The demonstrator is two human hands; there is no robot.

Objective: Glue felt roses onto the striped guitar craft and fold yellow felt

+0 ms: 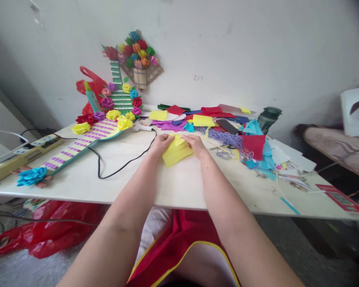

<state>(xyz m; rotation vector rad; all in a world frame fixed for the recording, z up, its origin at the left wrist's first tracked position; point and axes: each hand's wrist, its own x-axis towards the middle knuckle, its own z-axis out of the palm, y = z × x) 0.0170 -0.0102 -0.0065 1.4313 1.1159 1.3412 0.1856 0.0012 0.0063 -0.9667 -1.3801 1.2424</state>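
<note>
A thin yellow sheet, which looks like crepe paper, spans the space between my two hands over the middle of the table. Its upper edge is folded or bunched, and the lower part hangs loose toward me. My left hand pinches the left upper edge with thumb and fingers. At the right upper edge, my right hand grips the same sheet, its fingers bent over it. Just behind the hands lie more yellow pieces on a pile of coloured paper.
A white glue gun with a black cord lies left of my hands. Guitar-shaped flower decorations fill the left side, beside a power strip. To the right are purple yarn, a dark phone, paper scraps and a dark bottle.
</note>
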